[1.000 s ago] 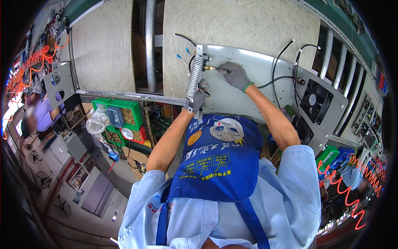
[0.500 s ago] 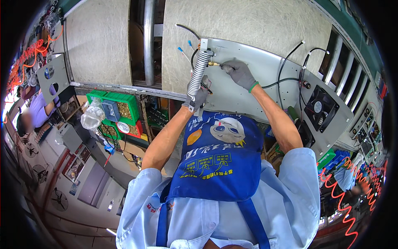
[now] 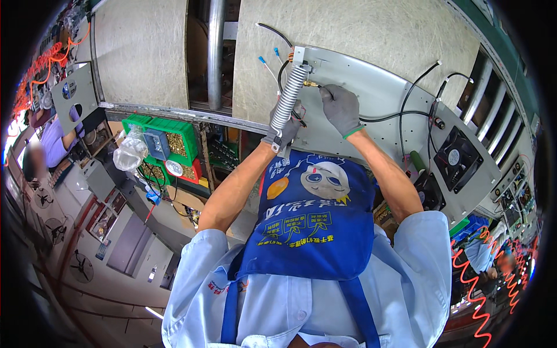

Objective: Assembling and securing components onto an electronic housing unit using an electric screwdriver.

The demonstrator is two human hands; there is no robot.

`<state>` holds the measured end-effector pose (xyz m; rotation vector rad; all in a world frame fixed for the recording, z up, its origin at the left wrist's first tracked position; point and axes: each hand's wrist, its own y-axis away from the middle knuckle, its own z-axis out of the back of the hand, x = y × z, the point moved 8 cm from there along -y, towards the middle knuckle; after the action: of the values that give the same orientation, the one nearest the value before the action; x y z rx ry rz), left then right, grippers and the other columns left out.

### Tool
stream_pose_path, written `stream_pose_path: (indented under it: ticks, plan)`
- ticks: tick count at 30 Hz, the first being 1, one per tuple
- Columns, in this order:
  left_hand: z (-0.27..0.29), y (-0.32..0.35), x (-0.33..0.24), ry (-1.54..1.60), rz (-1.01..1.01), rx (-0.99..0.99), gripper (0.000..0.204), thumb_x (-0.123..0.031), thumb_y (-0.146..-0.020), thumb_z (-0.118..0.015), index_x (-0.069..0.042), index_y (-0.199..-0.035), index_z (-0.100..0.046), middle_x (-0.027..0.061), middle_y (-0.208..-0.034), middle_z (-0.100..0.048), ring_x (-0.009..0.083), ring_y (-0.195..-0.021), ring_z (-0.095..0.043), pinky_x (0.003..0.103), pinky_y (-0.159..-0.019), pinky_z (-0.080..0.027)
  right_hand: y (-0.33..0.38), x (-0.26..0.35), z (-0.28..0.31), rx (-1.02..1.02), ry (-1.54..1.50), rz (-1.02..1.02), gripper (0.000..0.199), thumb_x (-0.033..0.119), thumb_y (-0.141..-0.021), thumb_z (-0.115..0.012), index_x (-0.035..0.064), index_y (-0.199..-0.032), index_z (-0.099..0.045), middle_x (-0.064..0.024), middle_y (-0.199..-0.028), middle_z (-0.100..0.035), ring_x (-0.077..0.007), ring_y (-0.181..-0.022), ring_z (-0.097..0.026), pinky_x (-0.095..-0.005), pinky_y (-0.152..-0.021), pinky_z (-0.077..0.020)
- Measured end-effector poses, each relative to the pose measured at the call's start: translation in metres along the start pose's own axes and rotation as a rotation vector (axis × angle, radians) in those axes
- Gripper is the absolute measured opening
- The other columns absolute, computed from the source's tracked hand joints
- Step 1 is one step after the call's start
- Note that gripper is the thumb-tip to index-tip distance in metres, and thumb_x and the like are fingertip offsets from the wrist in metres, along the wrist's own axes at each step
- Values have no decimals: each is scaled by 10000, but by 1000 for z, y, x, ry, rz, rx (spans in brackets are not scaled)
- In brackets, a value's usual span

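Observation:
A large grey sheet-metal panel (image 3: 380, 95) lies on the bench with a silver ribbed resistor (image 3: 288, 100) slanting along its left edge. My left hand (image 3: 286, 134), in a grey glove, is closed around the lower end of the resistor; dark wires show beside its fingers. My right hand (image 3: 341, 109), gloved in grey with a green cuff, is closed with its fingertips at a small brass fitting (image 3: 311, 84) next to the resistor's upper part. Something thin and dark joins the fitting at those fingertips; the fingers hide the rest of it.
Black cables (image 3: 400, 114) trail over the panel toward two fans (image 3: 458, 155) at the right. Blue-tipped leads stick out at its upper left. Green bins (image 3: 187, 139) of brass parts stand left of my left arm. Metal rollers (image 3: 216, 58) lie between the bench boards. Another person stands far left.
The panel and bench have shifted slightly right in view, the resistor's top a little upward. My right hand stays at the brass fitting, its fingers turned more upward. My left hand keeps its hold.

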<state>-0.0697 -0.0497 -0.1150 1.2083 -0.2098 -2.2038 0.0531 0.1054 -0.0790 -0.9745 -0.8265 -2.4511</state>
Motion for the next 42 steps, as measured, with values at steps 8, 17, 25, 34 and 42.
stream_pose_path:
  ticks: [8,17,25,34,42]
  plan:
    - [7,2,-8,-10,-70,-73,219,-25,-859,-616,14,-1074,-599,154,-918,-661,283,-856,-666,358,-795,-529,2,15,1,-45,292,201,157,243,-900,-585,108,-856,-650,-121,-773,-653,-331,-610,-639,-447,-535,-507]
    - [7,0,-8,48,12,-37,232,-64,-895,-597,22,-1109,-580,166,-926,-661,294,-860,-665,358,-765,-525,-19,30,3,197,415,194,156,216,-875,-584,97,-844,-680,-113,-772,-648,-318,-703,-661,-444,-632,-520]
    - [5,0,-8,59,85,23,321,-163,-940,-574,3,-1213,-546,178,-1062,-614,268,-972,-605,353,-881,-466,-28,7,1,162,203,414,127,179,-872,-583,102,-835,-678,-101,-815,-633,-304,-758,-641,-437,-653,-520]
    - [-2,4,-4,-32,141,186,379,-203,-990,-522,8,-1305,-538,202,-1177,-603,286,-1097,-581,358,-975,-432,-24,14,3,184,236,488,73,153,-857,-608,81,-850,-620,-111,-769,-589,-327,-704,-608,-437,-648,-502]
    - [-2,4,12,107,20,-24,233,-91,-839,-695,-12,-1035,-598,139,-862,-646,300,-768,-646,361,-744,-532,-16,-5,-9,133,-175,191,95,121,-847,-584,58,-833,-654,-148,-775,-634,-356,-747,-611,-459,-662,-489]
